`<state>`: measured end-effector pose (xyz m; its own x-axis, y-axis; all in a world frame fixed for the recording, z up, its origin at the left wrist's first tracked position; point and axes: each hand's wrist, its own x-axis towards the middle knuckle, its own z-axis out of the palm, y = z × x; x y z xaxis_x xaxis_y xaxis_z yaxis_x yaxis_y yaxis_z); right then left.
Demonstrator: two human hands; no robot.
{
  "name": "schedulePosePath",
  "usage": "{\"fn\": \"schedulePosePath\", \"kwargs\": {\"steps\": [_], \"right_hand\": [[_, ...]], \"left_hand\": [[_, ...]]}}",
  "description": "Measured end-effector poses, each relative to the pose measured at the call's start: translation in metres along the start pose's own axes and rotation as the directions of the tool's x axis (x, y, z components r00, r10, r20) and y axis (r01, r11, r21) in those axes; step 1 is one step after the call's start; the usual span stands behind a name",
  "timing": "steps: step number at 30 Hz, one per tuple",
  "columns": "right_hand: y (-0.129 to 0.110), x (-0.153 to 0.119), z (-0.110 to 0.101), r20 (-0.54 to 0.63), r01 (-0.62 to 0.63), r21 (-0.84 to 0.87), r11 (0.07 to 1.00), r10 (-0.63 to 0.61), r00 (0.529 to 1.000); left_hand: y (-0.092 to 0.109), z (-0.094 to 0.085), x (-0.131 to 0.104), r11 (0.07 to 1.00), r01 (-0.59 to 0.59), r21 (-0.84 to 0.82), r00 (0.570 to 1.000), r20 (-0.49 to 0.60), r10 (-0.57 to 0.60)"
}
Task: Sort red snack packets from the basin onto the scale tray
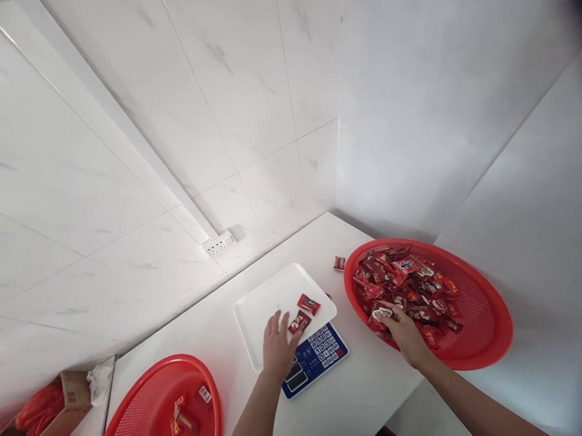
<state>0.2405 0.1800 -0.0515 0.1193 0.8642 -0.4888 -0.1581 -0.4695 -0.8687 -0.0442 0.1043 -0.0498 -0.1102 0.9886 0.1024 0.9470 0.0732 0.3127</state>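
My left hand (279,346) is over the near edge of a white weighing tray (261,296), fingers spread. Its thumb is beside a small red wrapped snack packet (299,322); I cannot tell whether they touch. Another red packet (309,304) lies on the tray just beyond. The tray sits on a scale with a blue keypad panel (309,366). On the right, my right hand (407,336) reaches over the rim of a red plastic basket (482,317) heaped with red wrapped packets. Its fingers are closed on a red packet with a white label (381,313).
A single packet (339,263) lies on the white table (373,388) beside the basket. At lower left stands another red basket (134,405) with a few packets inside. Beyond it is a cardboard box (76,391) with red plastic bags (41,408). A socket strip (218,243) is on the tiled wall.
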Motion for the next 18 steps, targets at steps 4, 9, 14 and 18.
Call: {"fn": "schedulePosePath", "kwargs": {"steps": [4,9,14,18], "right_hand": [[0.000,0.001,-0.001,0.012,-0.005,-0.003,1.000,0.005,1.000],[-0.005,-0.002,-0.001,0.008,-0.014,0.006,1.000,0.014,1.000],[-0.011,-0.005,-0.001,0.003,-0.032,0.004,0.999,0.032,0.999],[-0.010,-0.004,-0.002,0.029,-0.043,0.018,0.999,0.042,0.999]], "left_hand": [[0.040,0.016,0.038,0.993,-0.103,0.057,0.986,0.134,0.095],[0.047,0.020,0.064,0.992,-0.067,0.106,0.968,0.246,0.039],[0.045,0.018,0.071,0.997,0.025,0.076,0.954,0.296,-0.046],[0.037,-0.002,0.065,0.992,0.107,0.065,0.968,0.219,-0.119]]}}
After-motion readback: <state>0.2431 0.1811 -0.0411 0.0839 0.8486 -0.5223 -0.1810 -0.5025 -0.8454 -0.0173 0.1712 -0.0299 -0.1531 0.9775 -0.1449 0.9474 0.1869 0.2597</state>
